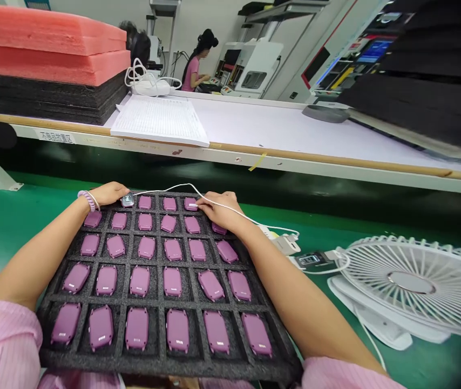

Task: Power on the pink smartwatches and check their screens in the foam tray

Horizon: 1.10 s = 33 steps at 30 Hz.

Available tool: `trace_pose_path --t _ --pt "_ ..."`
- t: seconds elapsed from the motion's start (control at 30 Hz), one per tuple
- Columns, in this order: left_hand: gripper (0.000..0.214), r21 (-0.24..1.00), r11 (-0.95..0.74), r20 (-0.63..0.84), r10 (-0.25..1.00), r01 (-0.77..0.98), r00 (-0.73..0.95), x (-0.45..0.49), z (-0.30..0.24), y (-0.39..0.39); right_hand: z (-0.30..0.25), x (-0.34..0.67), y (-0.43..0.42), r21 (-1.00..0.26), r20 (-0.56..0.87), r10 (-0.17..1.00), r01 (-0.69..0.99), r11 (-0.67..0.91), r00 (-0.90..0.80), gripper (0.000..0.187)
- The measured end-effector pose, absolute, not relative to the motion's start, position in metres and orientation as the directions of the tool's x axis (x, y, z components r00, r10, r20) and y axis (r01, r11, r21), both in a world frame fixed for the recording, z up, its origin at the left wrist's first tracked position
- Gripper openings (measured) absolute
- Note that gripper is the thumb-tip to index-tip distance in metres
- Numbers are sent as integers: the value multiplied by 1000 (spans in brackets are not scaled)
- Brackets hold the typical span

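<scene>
A black foam tray (157, 354) lies in front of me, its pockets filled with several purple devices (173, 281). My left hand (109, 193) rests at the tray's far left corner, fingers curled on a small grey puck (127, 200) at the end of a white cable (174, 188). My right hand (220, 209) lies over the far right pockets, fingers closed on the white cable just beside a purple device (190, 203) in the top row.
A white fan (412, 286) lies on the green belt (7, 216) at right, beside a small meter (309, 260) and plugs. Beyond is a white bench (279, 129) with a printed sheet (160, 120), pink and black foam stacks (48, 59). A person in pink sits far back.
</scene>
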<state>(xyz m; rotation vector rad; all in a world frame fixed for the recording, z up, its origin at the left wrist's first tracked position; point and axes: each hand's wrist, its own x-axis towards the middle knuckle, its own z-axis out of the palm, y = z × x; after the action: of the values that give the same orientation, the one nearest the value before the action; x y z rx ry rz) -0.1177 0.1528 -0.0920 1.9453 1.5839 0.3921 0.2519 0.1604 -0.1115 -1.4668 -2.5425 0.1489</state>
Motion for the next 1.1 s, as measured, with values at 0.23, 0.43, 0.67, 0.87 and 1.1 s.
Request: trace_pose_path --t 0.23,0.43,0.67,0.87,1.1 --pt "53 601 -75 -178 958 796 225 -119 -94 161 -103 243 179 -122 13 914 907 403 -405 33" --pt "48 573 -110 -204 941 812 271 -117 -85 166 -107 222 189 -82 -28 935 933 351 -354 31" --pt "56 528 -143 -166 949 837 267 -118 -93 162 -116 222 168 -94 87 932 929 359 -351 35" --pt "59 484 -138 -135 964 864 229 -121 -102 161 -117 221 165 -74 161 919 925 374 -359 34" --pt "54 448 -128 -136 968 885 209 -120 -104 159 -116 223 163 -53 177 912 921 385 -371 34"
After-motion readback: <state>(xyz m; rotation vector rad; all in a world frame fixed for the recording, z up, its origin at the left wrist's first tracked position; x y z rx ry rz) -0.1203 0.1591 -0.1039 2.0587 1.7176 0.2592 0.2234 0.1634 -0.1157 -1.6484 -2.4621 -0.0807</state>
